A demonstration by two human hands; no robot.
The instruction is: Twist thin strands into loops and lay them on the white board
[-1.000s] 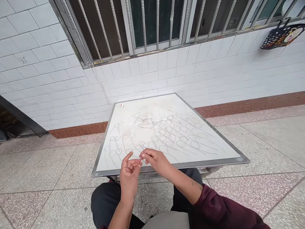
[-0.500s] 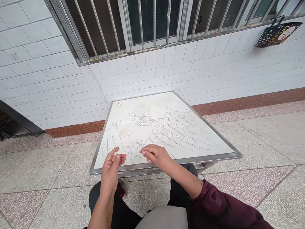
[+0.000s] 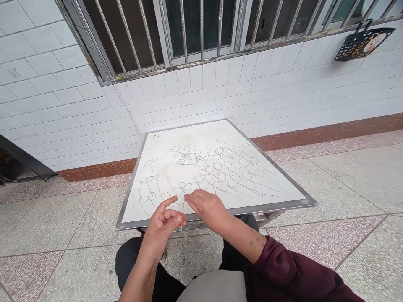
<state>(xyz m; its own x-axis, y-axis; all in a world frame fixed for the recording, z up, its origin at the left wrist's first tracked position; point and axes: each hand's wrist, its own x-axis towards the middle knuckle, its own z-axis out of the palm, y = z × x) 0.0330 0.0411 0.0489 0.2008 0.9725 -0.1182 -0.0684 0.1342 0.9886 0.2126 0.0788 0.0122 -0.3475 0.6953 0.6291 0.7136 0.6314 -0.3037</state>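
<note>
Over the table's near edge, my left hand [image 3: 165,220] pinches a thin wire [image 3: 181,227] between thumb and fingertips; a short end hangs below. Its index finger, with a brownish covering at the tip, points out to the right. Just to the right, my right hand [image 3: 206,205] has its fingers pressed together, tips down; whatever they hold is too fine or hidden to make out. Beyond both hands lie many thin wires with round loops [image 3: 233,183], tails trailing toward me. A tangle of straighter wire pieces [image 3: 185,155] lies farther back.
The white table [image 3: 189,130] has a grey metal rim and stands against a tiled wall [image 3: 176,100]. A small white-and-red item [image 3: 156,136] sits at its far left corner. A polka-dot bag [image 3: 363,42] hangs from the window bars at right.
My left hand has moved right, closer to my right hand, and turned so its thumb faces up. My right hand's fingers have straightened and tilted downward. The view has shifted slightly.
</note>
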